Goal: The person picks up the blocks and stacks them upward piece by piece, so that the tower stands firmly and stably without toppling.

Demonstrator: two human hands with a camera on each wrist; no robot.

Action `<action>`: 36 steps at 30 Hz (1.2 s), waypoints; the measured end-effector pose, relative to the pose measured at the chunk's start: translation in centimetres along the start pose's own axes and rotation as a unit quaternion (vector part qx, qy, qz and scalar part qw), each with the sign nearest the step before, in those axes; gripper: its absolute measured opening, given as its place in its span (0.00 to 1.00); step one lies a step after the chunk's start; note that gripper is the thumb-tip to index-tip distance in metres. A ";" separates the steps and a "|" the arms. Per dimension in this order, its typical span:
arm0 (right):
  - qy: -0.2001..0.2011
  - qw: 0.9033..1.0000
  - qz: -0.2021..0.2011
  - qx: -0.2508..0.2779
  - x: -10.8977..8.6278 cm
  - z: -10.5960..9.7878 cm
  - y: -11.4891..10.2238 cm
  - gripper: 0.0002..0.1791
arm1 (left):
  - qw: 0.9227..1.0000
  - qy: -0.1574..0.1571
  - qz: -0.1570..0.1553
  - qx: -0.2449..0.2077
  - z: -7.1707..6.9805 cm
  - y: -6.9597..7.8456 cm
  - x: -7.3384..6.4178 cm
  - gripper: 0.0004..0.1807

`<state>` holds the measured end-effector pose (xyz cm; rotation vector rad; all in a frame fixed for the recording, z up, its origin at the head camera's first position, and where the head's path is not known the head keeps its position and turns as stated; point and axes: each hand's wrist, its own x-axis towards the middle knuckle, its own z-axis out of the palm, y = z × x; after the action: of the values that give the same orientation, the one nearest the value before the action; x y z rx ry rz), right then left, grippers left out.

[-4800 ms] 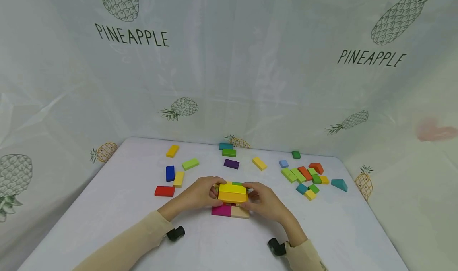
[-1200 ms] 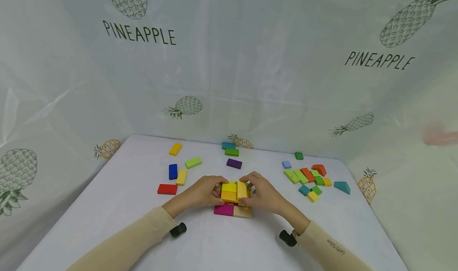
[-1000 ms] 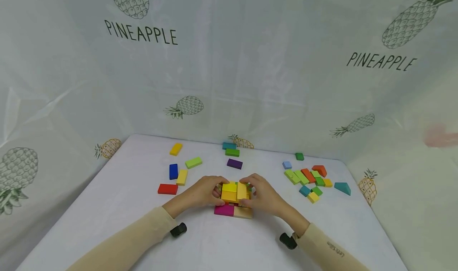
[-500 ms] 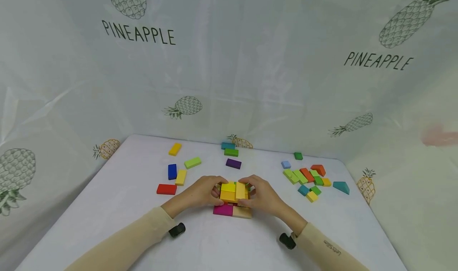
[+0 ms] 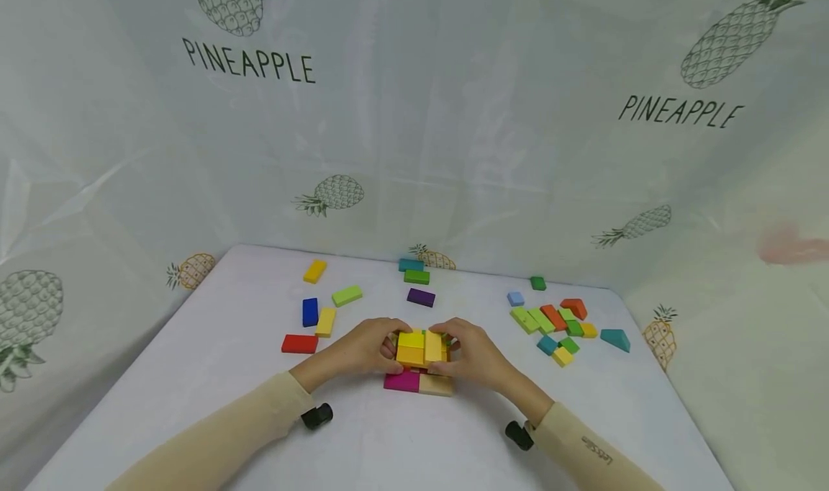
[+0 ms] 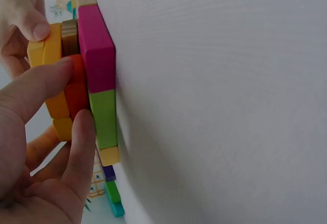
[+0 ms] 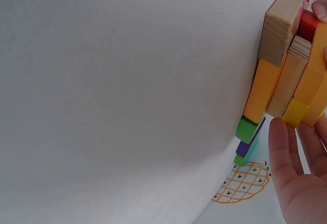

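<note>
A layered stack of coloured wooden blocks stands mid-table, with a magenta block (image 5: 401, 381) and a bare-wood block (image 5: 436, 385) along its front base. My left hand (image 5: 363, 348) holds the stack's left side, thumb in front and fingers behind. In the left wrist view that thumb lies by an orange-red block (image 6: 76, 93), above a lime block (image 6: 103, 119). On top, a pale yellow block (image 5: 433, 348) lies front to back, pinched by my right hand (image 5: 478, 354). In the right wrist view its fingers reach the back, beside a yellow block (image 7: 295, 112).
Left of the stack lie a red block (image 5: 300, 344), a blue block (image 5: 310, 312) and several others. Behind it is a purple block (image 5: 421, 297). A cluster with a teal triangle (image 5: 615, 340) lies at the right. A pineapple-print sheet (image 5: 414, 152) rises behind the table.
Since the oldest frame, the pale yellow block from behind the stack has come onto its top in the right hand. Over the last second both hands have stayed nearly still.
</note>
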<state>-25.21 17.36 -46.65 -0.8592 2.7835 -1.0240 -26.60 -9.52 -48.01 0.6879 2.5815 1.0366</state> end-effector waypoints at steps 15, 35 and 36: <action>-0.008 1.000 0.022 -0.020 0.0 -0.1 -0.3 0.33 | 0.995 0.075 0.025 0.067 -7.4 -3.8 0.2 0.30; -0.007 1.000 0.021 -0.013 0.1 -0.1 -0.2 0.33 | 0.993 0.025 -0.009 0.111 -10.2 -7.8 2.4 0.31; -0.007 1.000 0.021 -0.014 0.1 -0.2 -0.1 0.33 | 0.994 0.022 -0.009 0.108 -10.1 -7.7 2.5 0.31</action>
<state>-25.30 17.29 -46.41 -0.8040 2.7980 -0.9727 -35.40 -18.90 -46.51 0.6978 2.7596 0.7830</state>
